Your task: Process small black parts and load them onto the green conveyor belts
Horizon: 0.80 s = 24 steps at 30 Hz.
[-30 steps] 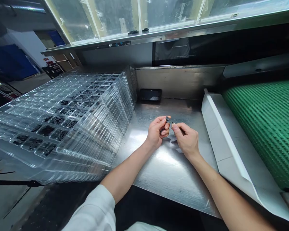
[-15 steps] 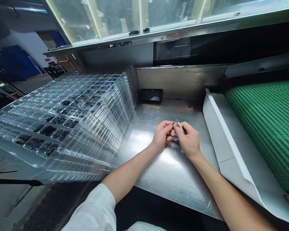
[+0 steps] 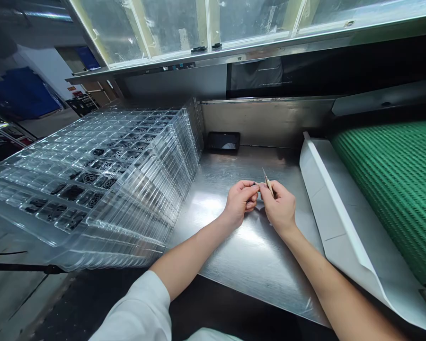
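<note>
A slim pair of tweezers (image 3: 268, 183) with pale tan arms stands tilted up from the right hand (image 3: 279, 208), its fine tip pointing away from the person. A tiny dark part (image 3: 253, 183), too small to make out, sits pinched at the top of the left hand (image 3: 240, 202), near the tweezers.

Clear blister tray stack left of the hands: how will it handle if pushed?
The stack of clear plastic blister trays is probably light for its bulk: thin, see-through walls. On the smooth stainless steel bench it would likely slide easily. Pushed high, the tall nested pile may tip.
</note>
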Motion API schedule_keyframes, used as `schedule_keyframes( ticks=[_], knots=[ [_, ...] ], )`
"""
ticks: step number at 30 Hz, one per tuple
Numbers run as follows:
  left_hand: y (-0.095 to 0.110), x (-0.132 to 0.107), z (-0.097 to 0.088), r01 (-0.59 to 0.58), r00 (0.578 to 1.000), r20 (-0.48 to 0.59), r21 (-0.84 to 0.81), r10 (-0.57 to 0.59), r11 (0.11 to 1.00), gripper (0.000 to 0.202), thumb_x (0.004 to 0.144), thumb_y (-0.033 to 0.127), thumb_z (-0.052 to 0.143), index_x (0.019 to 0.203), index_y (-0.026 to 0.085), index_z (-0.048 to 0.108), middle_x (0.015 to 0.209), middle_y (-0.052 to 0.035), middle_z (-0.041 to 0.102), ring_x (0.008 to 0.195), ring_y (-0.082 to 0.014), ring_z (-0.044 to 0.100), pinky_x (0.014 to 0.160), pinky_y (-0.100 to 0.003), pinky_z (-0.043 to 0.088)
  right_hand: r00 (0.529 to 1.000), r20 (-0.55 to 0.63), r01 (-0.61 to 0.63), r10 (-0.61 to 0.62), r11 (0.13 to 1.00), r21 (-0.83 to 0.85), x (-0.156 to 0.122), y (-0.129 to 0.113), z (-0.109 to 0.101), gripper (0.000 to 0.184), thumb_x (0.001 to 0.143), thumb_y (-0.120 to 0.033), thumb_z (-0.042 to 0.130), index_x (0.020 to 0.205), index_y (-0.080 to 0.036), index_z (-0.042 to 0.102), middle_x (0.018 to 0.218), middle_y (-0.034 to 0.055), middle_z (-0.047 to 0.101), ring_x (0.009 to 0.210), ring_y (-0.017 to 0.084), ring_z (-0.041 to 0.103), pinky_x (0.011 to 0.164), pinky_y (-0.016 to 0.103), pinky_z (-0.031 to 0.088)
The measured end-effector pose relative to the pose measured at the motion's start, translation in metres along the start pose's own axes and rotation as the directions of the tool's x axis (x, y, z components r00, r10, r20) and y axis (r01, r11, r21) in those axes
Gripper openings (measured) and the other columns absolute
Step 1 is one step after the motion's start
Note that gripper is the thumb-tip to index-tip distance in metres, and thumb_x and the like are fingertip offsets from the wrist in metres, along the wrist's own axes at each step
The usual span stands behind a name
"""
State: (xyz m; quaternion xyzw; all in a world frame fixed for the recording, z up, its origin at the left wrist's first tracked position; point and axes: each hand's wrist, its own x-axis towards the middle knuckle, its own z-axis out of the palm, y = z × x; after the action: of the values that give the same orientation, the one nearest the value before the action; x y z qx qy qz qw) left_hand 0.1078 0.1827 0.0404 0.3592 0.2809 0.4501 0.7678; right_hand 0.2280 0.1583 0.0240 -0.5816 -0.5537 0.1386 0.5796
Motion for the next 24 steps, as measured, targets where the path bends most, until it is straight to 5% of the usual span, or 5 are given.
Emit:
schedule_keyframes(
  ticks=[24],
  knots=[
    [-0.007, -0.001, 0.003, 0.008, 0.997, 0.074, 0.065, -0.013, 0.998, 0.057, 0.079, 0.067, 0.078, 0.081, 0.02, 0.046, 0.055, 0.0095, 0.042, 0.04, -0.0024, 0.028, 0.042, -0.018, 0.016, 0.997, -0.017, -0.081, 0.08, 0.991, -0.105, 0.002, 0.011, -0.001, 0.041, 0.089, -0.056, 0.056, 0.071, -0.02, 0.061, 0.059, -0.0035, 0.045, 0.057, 0.014, 0.039, 0.056, 0.026, 0.031]
  ],
)
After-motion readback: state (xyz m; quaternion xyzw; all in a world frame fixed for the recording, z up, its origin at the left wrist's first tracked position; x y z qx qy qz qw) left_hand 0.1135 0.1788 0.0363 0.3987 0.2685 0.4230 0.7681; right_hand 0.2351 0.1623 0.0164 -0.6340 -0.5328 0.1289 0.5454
